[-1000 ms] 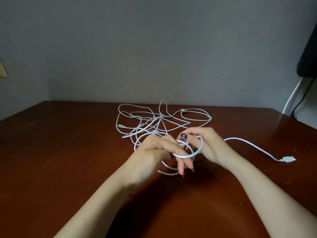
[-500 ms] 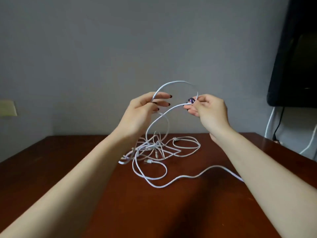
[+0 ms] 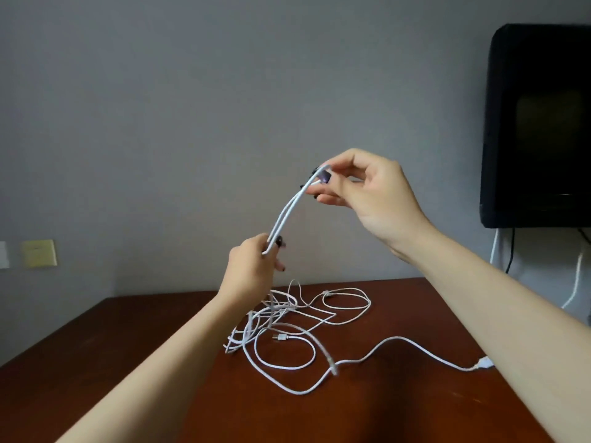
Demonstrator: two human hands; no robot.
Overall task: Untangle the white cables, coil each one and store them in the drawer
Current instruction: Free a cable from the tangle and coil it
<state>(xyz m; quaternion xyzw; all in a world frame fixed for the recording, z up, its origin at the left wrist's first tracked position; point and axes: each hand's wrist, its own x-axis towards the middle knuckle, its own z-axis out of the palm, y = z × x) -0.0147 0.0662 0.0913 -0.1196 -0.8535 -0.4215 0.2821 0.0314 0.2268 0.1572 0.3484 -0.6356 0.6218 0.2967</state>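
1. Above the table [image 3: 128, 362], in the right hand [image 3: 367, 193]: thumb and forefinger pinched together on the top bend of a doubled strand [image 3: 287, 210] of white cable.
2. Lower, in the left hand [image 3: 252, 266]: fingers curled round the same strand's lower end.
3. Beneath, on the wood: tangle of white cables [image 3: 278, 310], one USB plug [image 3: 484, 362] lying off to the right.

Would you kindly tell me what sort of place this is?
Likely a room in a home or office: a dark wooden table stands against a plain grey wall, a black screen-like box hangs at the right with cords below it, and a switch plate sits on the left.
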